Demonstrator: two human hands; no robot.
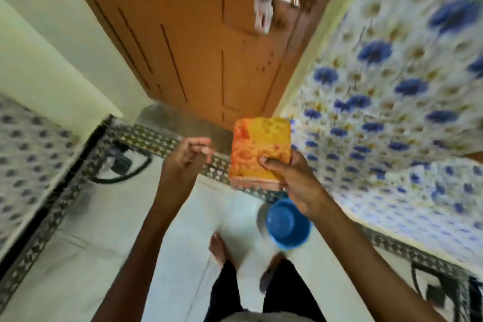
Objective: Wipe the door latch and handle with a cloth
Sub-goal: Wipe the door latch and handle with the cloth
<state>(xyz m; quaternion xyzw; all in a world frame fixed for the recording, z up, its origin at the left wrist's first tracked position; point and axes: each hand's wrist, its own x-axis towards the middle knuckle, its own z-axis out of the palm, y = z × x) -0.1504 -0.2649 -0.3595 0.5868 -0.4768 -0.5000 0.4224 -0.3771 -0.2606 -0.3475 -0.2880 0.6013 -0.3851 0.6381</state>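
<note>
A folded orange and yellow cloth point(260, 150) is held up in front of me by my right hand point(292, 180), thumb pressed on its lower right corner. My left hand point(187, 157) hovers just left of the cloth with its fingers loosely curled and nothing in it. Ahead stands a brown wooden door point(198, 42). Its metal latch and handle point(264, 0) sit high on the door's right side, blurred and well above both hands.
A blue plastic bowl point(287, 225) stands on the white tiled floor below my right hand, near my bare feet. A floral blue and white curtain point(392, 91) hangs to the right. A black cable and plug point(120, 165) lie on the floor at the left.
</note>
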